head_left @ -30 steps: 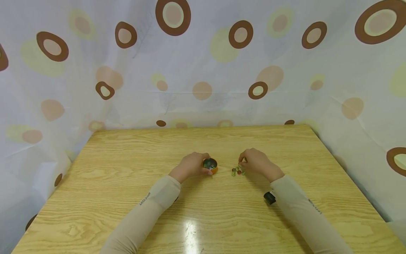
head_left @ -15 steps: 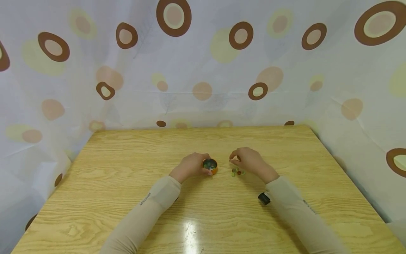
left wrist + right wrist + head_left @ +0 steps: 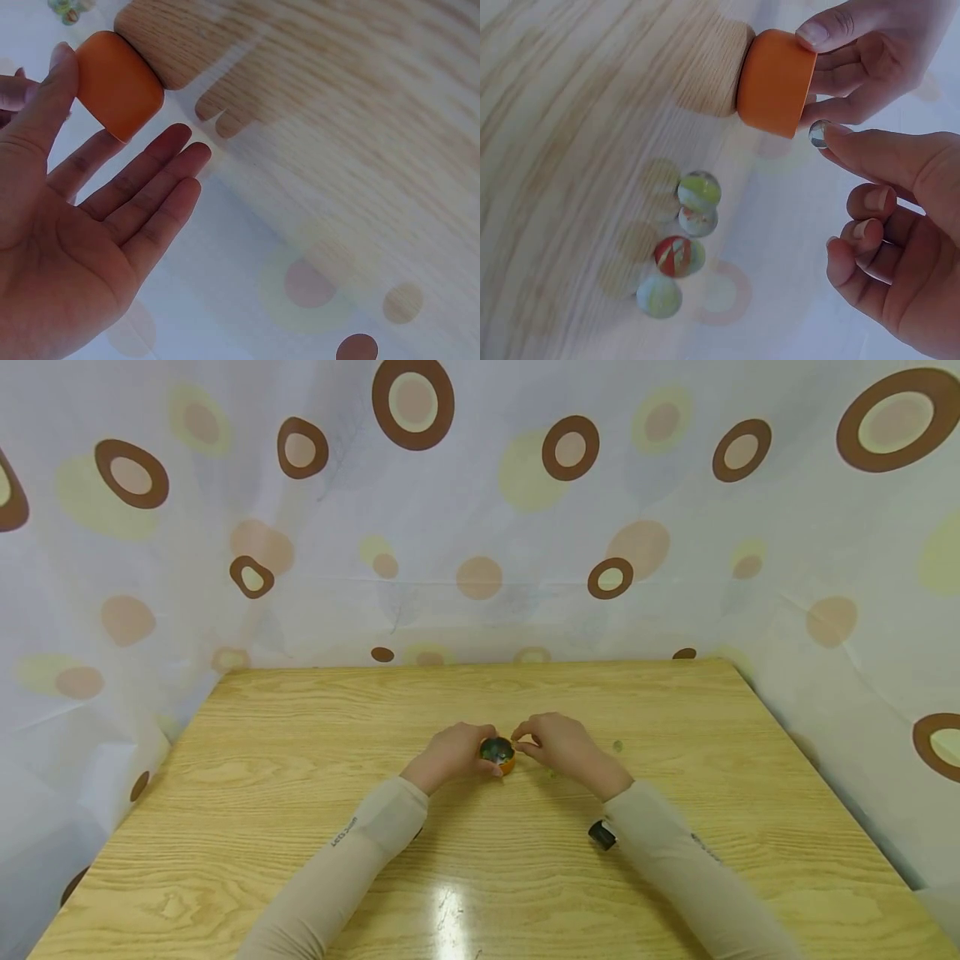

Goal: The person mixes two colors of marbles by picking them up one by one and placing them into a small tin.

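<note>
An orange cup (image 3: 508, 767) stands on the table, with dark, greenish contents visible inside in the head view. My left hand (image 3: 452, 752) grips its rim between thumb and index finger; the other fingers stretch out loosely in the left wrist view. Close to the cup's right rim, my right hand (image 3: 564, 747) pinches a clear glass marble (image 3: 819, 134) between thumb and finger. Several marbles lie on the wood below that hand in the right wrist view, among them a yellow-green marble (image 3: 700, 190), a red-streaked marble (image 3: 676, 256) and a pale green marble (image 3: 659, 296).
A lone marble (image 3: 617, 746) lies right of my right hand. The wooden table (image 3: 360, 702) backs onto a white patterned sheet (image 3: 480, 510), which also hangs at both sides. A black wrist device (image 3: 602, 835) sits under the right sleeve.
My right hand has moved left from the loose marbles to the cup's rim, carrying a marble and uncovering the lone marble on the right. The left hand and cup stay put.
</note>
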{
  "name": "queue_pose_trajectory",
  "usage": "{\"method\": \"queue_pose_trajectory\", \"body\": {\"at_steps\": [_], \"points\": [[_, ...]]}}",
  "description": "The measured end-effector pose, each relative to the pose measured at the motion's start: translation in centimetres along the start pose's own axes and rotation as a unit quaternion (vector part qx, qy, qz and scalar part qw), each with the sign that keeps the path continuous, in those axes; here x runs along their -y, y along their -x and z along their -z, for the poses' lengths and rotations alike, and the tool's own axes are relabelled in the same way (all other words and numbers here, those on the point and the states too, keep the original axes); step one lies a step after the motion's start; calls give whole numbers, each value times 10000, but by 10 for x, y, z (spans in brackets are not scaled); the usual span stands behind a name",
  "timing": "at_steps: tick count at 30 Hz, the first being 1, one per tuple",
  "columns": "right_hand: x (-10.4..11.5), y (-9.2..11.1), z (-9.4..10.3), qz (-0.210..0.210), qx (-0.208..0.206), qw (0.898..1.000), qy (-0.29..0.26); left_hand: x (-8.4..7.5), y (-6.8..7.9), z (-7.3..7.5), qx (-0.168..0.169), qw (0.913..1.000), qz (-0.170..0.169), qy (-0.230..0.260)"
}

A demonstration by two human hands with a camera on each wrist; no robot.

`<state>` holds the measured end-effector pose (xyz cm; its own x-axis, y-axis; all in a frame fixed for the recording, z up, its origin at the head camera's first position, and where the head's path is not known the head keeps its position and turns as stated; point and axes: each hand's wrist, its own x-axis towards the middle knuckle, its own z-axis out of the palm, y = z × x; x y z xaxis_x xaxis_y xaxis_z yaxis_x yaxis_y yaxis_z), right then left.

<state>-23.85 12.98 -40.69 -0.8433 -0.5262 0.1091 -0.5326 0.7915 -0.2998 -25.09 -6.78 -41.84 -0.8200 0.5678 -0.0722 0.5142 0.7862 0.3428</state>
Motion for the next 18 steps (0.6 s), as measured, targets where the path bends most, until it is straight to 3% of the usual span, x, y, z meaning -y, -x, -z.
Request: {"method": "queue_pose_trajectory", "body": {"at_steps": [18], "points": [[15,-13,-8,164,-14,9999,42,3,0,-1,-26,9999,-62,90]]}}
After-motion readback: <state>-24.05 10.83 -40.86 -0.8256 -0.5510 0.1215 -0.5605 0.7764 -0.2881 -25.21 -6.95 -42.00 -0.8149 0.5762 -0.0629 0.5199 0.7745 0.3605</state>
